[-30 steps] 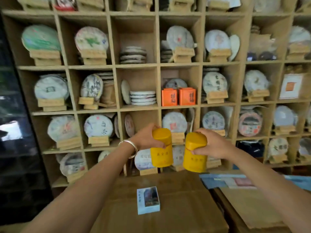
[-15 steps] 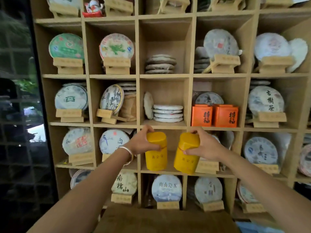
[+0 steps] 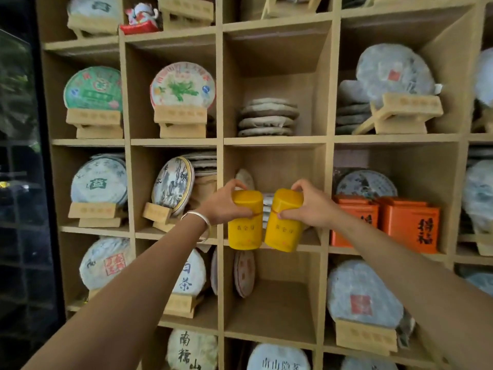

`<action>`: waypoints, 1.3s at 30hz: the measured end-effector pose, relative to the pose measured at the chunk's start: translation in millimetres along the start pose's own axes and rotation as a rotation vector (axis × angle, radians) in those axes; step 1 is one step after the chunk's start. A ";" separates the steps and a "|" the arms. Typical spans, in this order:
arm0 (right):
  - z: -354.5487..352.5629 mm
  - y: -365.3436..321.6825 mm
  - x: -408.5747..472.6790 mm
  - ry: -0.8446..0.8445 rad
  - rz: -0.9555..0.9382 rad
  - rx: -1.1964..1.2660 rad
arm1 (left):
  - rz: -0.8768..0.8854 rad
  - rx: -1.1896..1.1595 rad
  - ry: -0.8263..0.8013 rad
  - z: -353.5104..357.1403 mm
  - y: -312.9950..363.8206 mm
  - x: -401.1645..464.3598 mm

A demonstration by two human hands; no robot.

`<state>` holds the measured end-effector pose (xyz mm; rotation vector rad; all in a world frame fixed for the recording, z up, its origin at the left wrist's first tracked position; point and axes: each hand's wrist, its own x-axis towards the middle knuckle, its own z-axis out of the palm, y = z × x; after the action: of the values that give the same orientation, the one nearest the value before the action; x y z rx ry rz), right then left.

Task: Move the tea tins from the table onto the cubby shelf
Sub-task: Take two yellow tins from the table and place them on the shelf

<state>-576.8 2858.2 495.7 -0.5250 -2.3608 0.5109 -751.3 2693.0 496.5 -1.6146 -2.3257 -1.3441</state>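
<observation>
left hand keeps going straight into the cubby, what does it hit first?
Probably the stack of flat white tea cakes behind the yellow tin that the left hand holds; depth is unclear.

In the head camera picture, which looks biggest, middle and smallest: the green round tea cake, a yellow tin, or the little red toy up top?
1. Green round tea cake
2. Yellow tin in the left hand; it is nearer the camera, so its true size is unsure.
3. Little red toy

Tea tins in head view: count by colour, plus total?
Yellow octagonal metal tea tins: 2, one in the left hand at, one in the right hand at.
Orange square tea tins: 2, and.
Total: 4
</observation>
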 end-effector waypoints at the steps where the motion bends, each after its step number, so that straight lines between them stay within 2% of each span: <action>1: 3.6 0.8 8.0 -0.004 0.007 -0.004 | 0.003 0.015 -0.011 0.7 -2.0 6.7; 7: 25.3 13.9 43.6 -0.030 0.031 -0.062 | 0.036 0.048 -0.022 11.9 -16.8 41.4; 16: 41.7 32.8 63.6 -0.026 0.099 -0.017 | -0.008 -0.056 -0.061 28.2 -43.5 71.5; 23: 46.7 35.2 53.5 0.029 0.131 0.091 | 0.107 0.148 0.015 33.6 -41.9 75.1; 28: 54.0 39.3 38.0 0.072 0.125 0.064 | 0.207 0.511 0.000 30.1 -29.6 77.5; 31: 59.7 40.6 30.1 0.131 0.114 0.058 | 0.180 0.562 -0.051 28.3 -23.9 73.7; 39: 62.3 42.5 27.3 0.064 0.185 0.108 | 0.282 0.703 -0.056 23.1 -20.0 59.5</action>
<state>-627.9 2893.7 445.1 -0.7031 -2.2214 0.6906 -784.4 2751.0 495.9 -1.6347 -2.1185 -0.3573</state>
